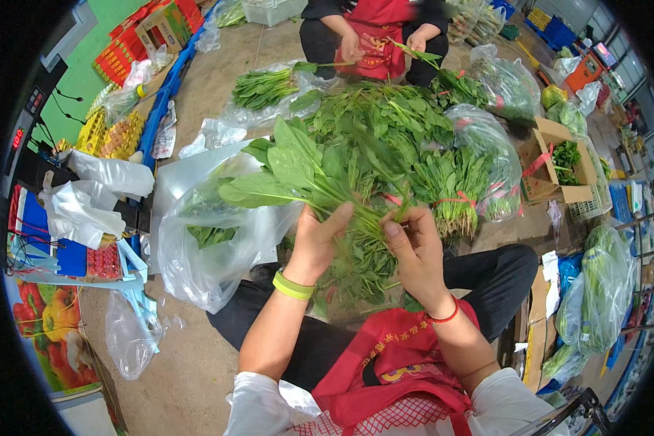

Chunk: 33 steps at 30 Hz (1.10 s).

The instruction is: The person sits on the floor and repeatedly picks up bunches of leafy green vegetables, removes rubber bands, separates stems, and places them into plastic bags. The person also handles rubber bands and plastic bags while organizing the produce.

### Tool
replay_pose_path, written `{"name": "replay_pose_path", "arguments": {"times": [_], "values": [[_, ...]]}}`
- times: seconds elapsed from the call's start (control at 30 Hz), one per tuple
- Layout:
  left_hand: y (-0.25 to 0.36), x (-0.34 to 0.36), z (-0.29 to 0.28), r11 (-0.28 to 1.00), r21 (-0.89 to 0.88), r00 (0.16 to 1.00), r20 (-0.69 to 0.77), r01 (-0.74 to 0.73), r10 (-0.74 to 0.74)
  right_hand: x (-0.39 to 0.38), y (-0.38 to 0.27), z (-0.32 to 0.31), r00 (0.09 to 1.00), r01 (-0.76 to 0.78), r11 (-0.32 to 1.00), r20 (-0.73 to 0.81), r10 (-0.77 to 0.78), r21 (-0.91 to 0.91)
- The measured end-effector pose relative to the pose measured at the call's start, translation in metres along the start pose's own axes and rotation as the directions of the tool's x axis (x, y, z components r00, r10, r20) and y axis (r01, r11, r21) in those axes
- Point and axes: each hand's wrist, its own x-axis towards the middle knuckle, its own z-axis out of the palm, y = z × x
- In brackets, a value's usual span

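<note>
The left hand grips a bunch of greens by the stems; the right hand pinches at the stem ends. The greens are held up before a leafy pile, leaves toward a bag at left.

The greens pile lies between a bag and carton.

A brown concrete floor carries a broad heap of loose leafy greens at the centre of the frame. A bundle bound with pink tape sits just right of it, a clear plastic bag lies left of centre, and bunched greens on plastic rest toward the top.
</note>
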Motion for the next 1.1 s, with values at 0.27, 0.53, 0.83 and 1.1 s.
{"name": "replay_pose_path", "arguments": {"times": [0.27,0.53,0.83,1.1], "values": [[-0.008,0.003,-0.003,0.985,-0.162,0.983,-0.181,-0.059,0.029,-0.006,0.002,0.007,0.921,0.213,0.882,-0.389,-0.037,0.421],[0.006,0.006,0.001,0.993,-0.076,0.983,-0.166,-0.087,0.073,-0.007,0.066,-0.034,0.939,-0.224,0.963,-0.296,0.173,-0.149],[0.01,0.003,-0.003,0.978,-0.208,0.999,-0.032,-0.007,0.001,0.011,-0.004,-0.005,0.975,-0.096,0.993,0.192,0.109,-0.073],[0.019,-0.005,0.001,0.92,-0.389,0.998,0.053,0.041,-0.022,0.018,0.0,-0.002,0.915,-0.226,0.946,0.385,0.124,0.234]]}}
